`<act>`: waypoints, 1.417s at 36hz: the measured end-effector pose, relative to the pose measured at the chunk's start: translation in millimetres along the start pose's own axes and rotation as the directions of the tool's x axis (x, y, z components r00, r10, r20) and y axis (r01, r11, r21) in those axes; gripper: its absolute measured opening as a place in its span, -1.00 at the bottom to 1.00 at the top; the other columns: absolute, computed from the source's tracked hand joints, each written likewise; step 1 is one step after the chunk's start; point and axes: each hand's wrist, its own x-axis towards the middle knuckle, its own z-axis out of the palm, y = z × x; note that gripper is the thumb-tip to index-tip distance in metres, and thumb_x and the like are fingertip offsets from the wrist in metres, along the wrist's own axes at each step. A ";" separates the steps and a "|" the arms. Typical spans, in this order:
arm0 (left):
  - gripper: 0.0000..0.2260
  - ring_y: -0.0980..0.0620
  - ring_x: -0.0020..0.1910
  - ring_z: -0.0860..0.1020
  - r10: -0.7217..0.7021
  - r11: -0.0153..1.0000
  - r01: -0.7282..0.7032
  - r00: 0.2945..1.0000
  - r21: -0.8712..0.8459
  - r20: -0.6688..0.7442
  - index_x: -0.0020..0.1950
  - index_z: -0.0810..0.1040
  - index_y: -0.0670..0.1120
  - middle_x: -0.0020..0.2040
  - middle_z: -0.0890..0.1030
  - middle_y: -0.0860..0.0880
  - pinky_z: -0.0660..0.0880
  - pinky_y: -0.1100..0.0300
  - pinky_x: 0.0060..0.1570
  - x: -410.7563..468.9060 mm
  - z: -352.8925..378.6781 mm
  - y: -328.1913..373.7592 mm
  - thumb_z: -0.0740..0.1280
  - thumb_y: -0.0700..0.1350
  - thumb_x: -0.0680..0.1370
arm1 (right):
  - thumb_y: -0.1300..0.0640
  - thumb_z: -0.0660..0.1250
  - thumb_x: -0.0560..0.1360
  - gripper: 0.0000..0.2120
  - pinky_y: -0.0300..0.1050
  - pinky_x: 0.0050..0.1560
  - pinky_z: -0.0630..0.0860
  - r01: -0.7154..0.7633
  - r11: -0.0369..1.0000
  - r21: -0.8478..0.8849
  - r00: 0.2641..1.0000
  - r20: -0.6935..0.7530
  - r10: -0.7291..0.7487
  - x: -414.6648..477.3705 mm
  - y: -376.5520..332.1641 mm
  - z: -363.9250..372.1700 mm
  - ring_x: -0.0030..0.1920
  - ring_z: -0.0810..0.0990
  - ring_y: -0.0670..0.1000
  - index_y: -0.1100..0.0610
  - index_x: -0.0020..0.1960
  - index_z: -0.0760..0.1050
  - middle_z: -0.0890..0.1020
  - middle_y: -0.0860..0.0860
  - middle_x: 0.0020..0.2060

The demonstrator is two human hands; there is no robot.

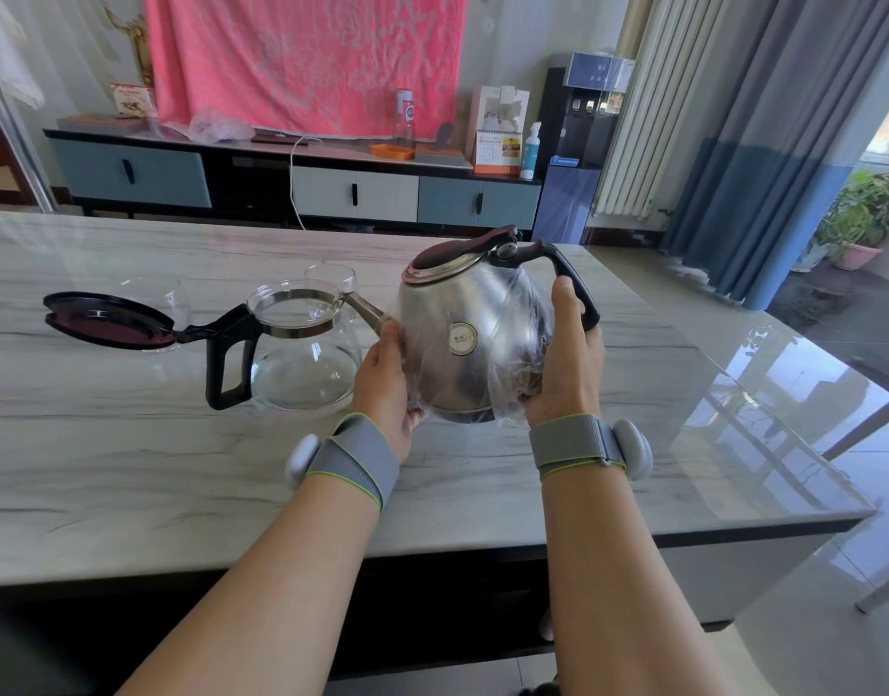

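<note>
A steel kettle (462, 339) wrapped in clear plastic film is held just above the marble table (131, 469), tilted with its spout over a glass pot (307, 364). My left hand (387, 389) grips the kettle's left side below the spout. My right hand (565, 364) grips its right side, next to the black handle (578, 288). The kettle's dark lid (452, 253) is down. The glass pot has a black handle, and its dark lid (106, 321) is flipped open to the left.
Two clear glass cups (332, 281) (174, 293) stand behind the glass pot. The table's right edge (764, 374) drops to a shiny floor. A low cabinet, a pink cloth, a water dispenser (583, 143) and potted plants (864, 213) line the far side of the room.
</note>
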 end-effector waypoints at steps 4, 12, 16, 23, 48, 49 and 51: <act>-0.75 0.01 0.08 0.58 0.000 1.000 0.000 1.000 0.002 0.000 0.07 0.55 0.14 0.13 0.64 0.05 0.58 -0.07 0.06 -0.5 0.5 0.7 0.21 0.26 0.62 | -0.21 0.48 0.49 -0.68 0.22 0.41 0.54 0.005 1.000 0.010 1.000 -0.004 -0.005 1.1 1.1 -1.8 0.08 0.61 0.01 -0.01 0.06 0.57 0.60 -0.07 -0.03; -0.74 -0.01 0.10 0.59 0.003 1.000 -0.003 1.000 0.003 0.000 0.06 0.55 0.14 0.14 0.64 0.05 0.56 -0.15 0.16 0.7 -0.4 -0.2 0.21 0.27 0.62 | -0.24 0.48 0.42 -0.64 0.24 0.41 0.55 -0.001 1.000 -0.003 1.000 -0.002 0.001 -1.4 -0.5 0.5 0.06 0.61 0.02 -0.01 0.03 0.57 0.60 -0.06 -0.04; -0.72 0.00 0.10 0.60 0.003 1.000 -0.003 1.000 0.003 0.006 0.11 0.56 0.14 0.14 0.65 0.05 0.59 -0.07 0.06 0.1 0.1 -0.1 0.21 0.28 0.62 | -0.21 0.48 0.50 -0.70 0.22 0.39 0.56 -0.008 1.000 -0.008 1.000 -0.009 0.008 -2.7 -1.7 -0.5 0.10 0.62 0.02 -0.02 0.06 0.59 0.62 -0.07 -0.02; -0.72 0.00 0.11 0.59 0.003 1.000 -0.003 1.000 0.004 0.002 0.14 0.55 0.14 0.15 0.65 0.05 0.58 -0.06 0.03 0.6 0.1 -0.3 0.21 0.28 0.62 | -0.17 0.46 0.56 -0.78 0.20 0.40 0.55 -0.018 1.000 -0.015 1.000 -0.019 0.018 -5.9 -3.8 0.7 0.25 0.64 0.09 -0.07 0.06 0.58 0.64 -0.06 0.04; -0.73 -0.04 0.17 0.59 0.004 1.000 -0.004 1.000 0.003 0.001 0.10 0.56 0.17 0.16 0.64 0.05 0.55 -0.20 0.19 5.5 -1.0 -2.3 0.21 0.29 0.62 | -0.25 0.48 0.39 -0.58 0.22 0.40 0.56 -0.001 1.000 -0.020 1.000 -0.015 0.001 -7.0 -3.4 2.9 0.13 0.64 0.04 0.00 0.09 0.60 0.63 -0.06 0.00; -0.73 -0.04 0.17 0.59 0.004 1.000 -0.004 1.000 0.003 0.001 0.09 0.56 0.16 0.15 0.64 0.05 0.55 -0.21 0.20 5.5 -0.8 -2.2 0.21 0.29 0.62 | -0.25 0.48 0.38 -0.58 0.22 0.40 0.56 -0.004 1.000 -0.017 1.000 -0.015 0.004 -7.0 -3.3 2.9 0.16 0.65 0.06 -0.01 0.09 0.60 0.64 -0.05 0.01; -0.73 -0.05 0.18 0.58 0.002 1.000 -0.002 1.000 0.005 0.000 0.10 0.56 0.16 0.17 0.63 0.04 0.55 -0.21 0.20 5.6 -0.7 -2.2 0.21 0.29 0.61 | -0.24 0.49 0.41 -0.61 0.21 0.40 0.56 -0.001 1.000 -0.009 1.000 -0.019 0.001 -6.4 -2.8 2.6 0.23 0.65 0.09 -0.02 0.10 0.60 0.66 -0.04 0.05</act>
